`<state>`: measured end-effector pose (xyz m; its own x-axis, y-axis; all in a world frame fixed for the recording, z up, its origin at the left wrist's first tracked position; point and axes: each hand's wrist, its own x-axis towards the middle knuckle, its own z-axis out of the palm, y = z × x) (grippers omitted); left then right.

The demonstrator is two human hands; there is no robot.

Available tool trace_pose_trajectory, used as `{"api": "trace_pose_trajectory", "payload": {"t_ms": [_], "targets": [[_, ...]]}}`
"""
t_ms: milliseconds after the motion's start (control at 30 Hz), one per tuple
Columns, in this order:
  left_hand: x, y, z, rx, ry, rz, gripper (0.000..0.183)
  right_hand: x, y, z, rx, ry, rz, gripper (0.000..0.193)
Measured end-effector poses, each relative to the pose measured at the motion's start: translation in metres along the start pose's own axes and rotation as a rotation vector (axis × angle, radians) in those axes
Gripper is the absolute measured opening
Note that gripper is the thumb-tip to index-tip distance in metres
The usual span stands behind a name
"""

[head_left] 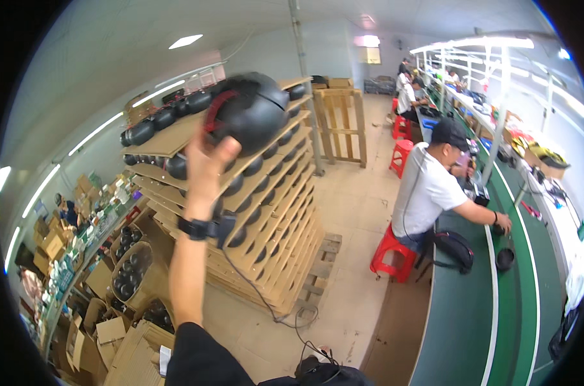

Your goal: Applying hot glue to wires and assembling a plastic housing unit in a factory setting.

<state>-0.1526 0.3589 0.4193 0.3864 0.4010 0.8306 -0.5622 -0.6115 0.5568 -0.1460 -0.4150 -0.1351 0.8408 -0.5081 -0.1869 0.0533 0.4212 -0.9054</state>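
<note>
My left hand [205, 154] is raised and closed on a black round shell [256, 116], glossy and ball-like, with a dark seam and a red strip near my fingers. Its exact kind I cannot make out. Behind it rises a tall stack of cardboard sheets [266, 257], with several similar black round pieces [198, 101] on the top sheet and more between the layers. Around my wrist sits a black strap with a small device [208, 226], and a cable hangs from it. My right hand is out of view.
The stack stands on a wooden pallet [324, 270]. At lower left are open cartons [134, 273] of black round pieces. A co-worker in a white shirt [427, 183] sits on a red stool [393, 257] at the green conveyor table [462, 309]. A wooden frame [340, 128] stands farther back.
</note>
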Motion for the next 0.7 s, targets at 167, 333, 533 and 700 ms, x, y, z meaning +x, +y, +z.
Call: {"api": "trace_pose_trajectory", "payload": {"t_ms": [167, 333, 533, 700], "targets": [[0.105, 0.018, -0.165, 0.551, 0.256, -0.097, 0.083, -0.002, 0.02, 0.048, -0.02, 0.036, -0.03, 0.039], [0.164, -0.054, -0.287, 0.845, 0.29, -0.281, 0.089, -0.041, 0.034, 0.069, -0.071, 0.138, -0.046, 0.039], [0.186, -0.114, -0.389, 0.725, 0.134, -0.792, 0.094, -0.072, 0.011, 0.086, -0.179, 0.253, -0.107, 0.038], [0.194, -0.13, -0.43, 0.796, 0.056, -0.848, 0.093, -0.082, -0.019, 0.128, -0.27, 0.236, -0.186, 0.038]]}}
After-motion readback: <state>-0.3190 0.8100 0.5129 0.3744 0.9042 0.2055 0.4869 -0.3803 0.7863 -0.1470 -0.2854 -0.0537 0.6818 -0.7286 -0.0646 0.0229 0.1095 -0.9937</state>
